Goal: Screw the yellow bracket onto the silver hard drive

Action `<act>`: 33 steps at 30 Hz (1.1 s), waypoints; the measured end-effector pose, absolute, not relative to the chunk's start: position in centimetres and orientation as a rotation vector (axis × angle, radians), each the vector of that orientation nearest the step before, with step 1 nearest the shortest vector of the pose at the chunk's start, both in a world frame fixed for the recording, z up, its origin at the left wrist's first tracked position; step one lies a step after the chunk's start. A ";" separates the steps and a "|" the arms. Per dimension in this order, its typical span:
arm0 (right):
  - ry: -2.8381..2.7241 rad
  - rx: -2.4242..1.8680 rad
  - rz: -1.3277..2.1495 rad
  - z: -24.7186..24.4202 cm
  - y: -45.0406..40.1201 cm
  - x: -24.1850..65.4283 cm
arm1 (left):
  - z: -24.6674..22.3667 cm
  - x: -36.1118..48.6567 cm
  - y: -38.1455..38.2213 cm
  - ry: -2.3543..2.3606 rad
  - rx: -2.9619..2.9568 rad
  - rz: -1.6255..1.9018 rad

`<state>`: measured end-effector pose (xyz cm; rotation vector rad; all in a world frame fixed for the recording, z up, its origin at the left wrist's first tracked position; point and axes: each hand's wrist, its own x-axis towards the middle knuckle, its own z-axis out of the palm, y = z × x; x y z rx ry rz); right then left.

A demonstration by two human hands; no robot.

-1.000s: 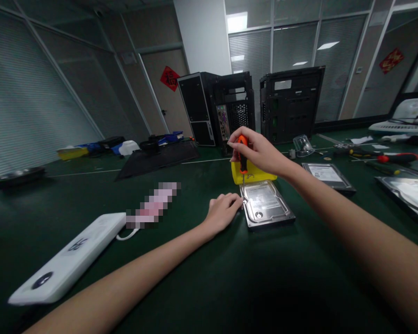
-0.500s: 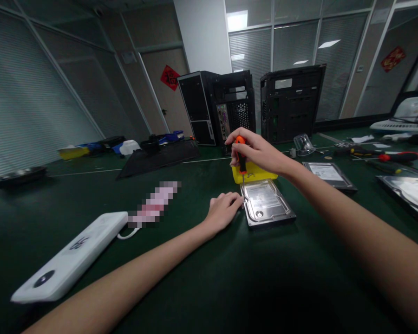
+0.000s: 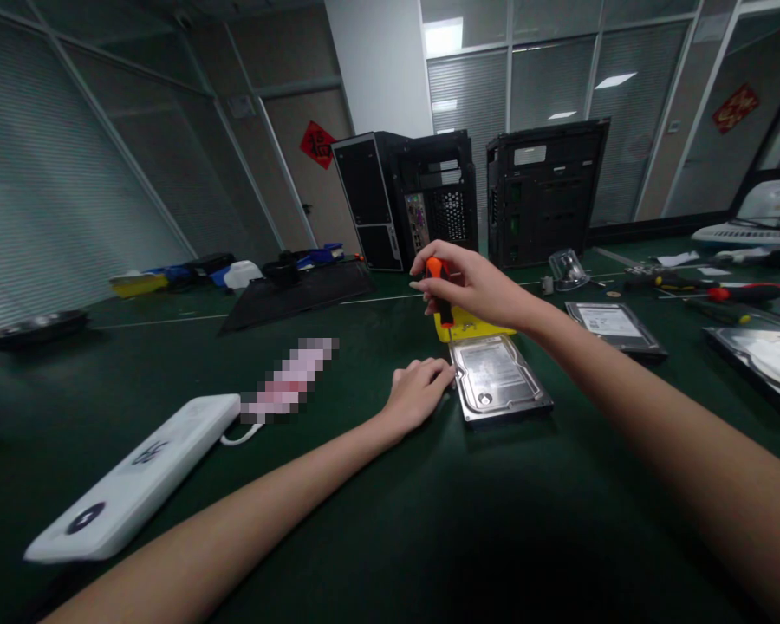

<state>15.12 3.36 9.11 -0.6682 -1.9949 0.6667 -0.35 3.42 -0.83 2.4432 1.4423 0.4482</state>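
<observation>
A silver hard drive point(image 3: 499, 374) lies flat on the dark green tabletop. My right hand point(image 3: 458, 276) is wrapped round the orange and black handle of a screwdriver point(image 3: 445, 310), above the drive's far left corner. The screwdriver leans a little, its handle top to the left, and its thin shaft runs down to the drive's left edge. My left hand point(image 3: 419, 394) rests on the table with curled fingers, their tips touching that same edge. Whatever is between those fingertips is too small to tell. Behind the drive sits a yellow tray point(image 3: 494, 324) with small metal pieces, partly covered by my right hand.
Two more hard drives point(image 3: 614, 328) point(image 3: 763, 360) lie to the right, near red-handled pliers point(image 3: 750, 293) and a clear plastic cup point(image 3: 567, 270). Black computer cases point(image 3: 546, 195) stand behind. At left are a white power bank point(image 3: 136, 477) with a cable and a black mat point(image 3: 299, 295).
My right hand has shifted slightly left, and the screwdriver's handle now tips further to the left. The left hand and the hard drive have stayed in place.
</observation>
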 end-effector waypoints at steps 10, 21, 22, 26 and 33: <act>-1.925 -0.708 0.707 9.0 3.7 15.1 | -0.8 -0.3 3.4 1.458 2.435 0.434; -1.902 -0.735 0.654 8.4 4.0 14.9 | -1.0 -0.5 3.5 1.419 2.449 0.455; -1.911 -0.738 0.638 8.4 4.0 14.9 | -1.0 -0.5 3.5 1.419 2.446 0.456; -1.883 -0.745 0.705 8.6 3.8 15.0 | -1.0 -0.5 3.5 1.417 2.444 0.458; -1.877 -0.719 0.708 9.1 3.9 15.5 | -1.3 -0.7 3.7 1.424 2.478 0.447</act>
